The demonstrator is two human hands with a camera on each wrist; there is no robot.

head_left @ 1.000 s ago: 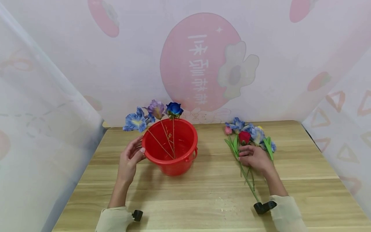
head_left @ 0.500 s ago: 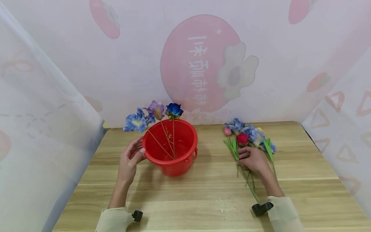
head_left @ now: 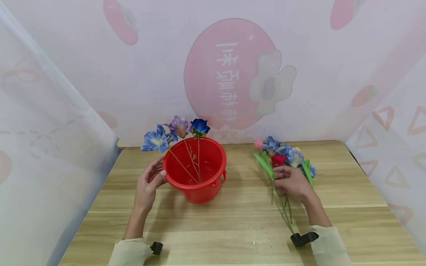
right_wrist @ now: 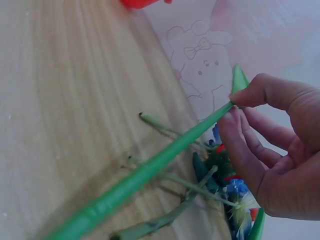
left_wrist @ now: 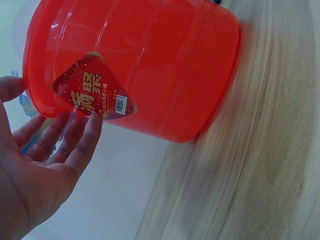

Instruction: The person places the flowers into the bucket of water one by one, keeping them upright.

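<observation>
head view: red bucket (head_left: 199, 194) upright on wooden counter (head_left: 206, 236), left of center. three flowers in it, stems leaning inside, heads above the rim: light blue flower (head_left: 155, 140) leftmost, purple flower (head_left: 179, 126) middle, dark blue rose (head_left: 200, 126) right. left grip (head_left: 148, 183), a bare hand, at bucket's left side near the rim, touching, not clamped. right grip (head_left: 291, 181) well apart from bucket, over the flower pile, thumb and fingers together on a green stem; long green leaves (head_left: 264, 165) and pink flower (head_left: 258, 143) at its upper end. pile by that hand: red rose (head_left: 278, 160), blue flowers (head_left: 294, 157), more stems. pale printed backdrop (head_left: 149, 74) behind.

left wrist view: bucket's outer wall, red diamond label (left_wrist: 95, 87) with gold characters and barcode. fingers fairly straight, tips at the wall by label's edge, thumb apart from them at the rim. blue petals partly hidden behind fingers.

right wrist view: thumb and forefinger pinch the green stem (right_wrist: 160, 160), which runs toward camera, blurry lower left. other stems (right_wrist: 160, 222) below it, blue and red petals under the hand, partly hidden. bit of bucket at top edge.
</observation>
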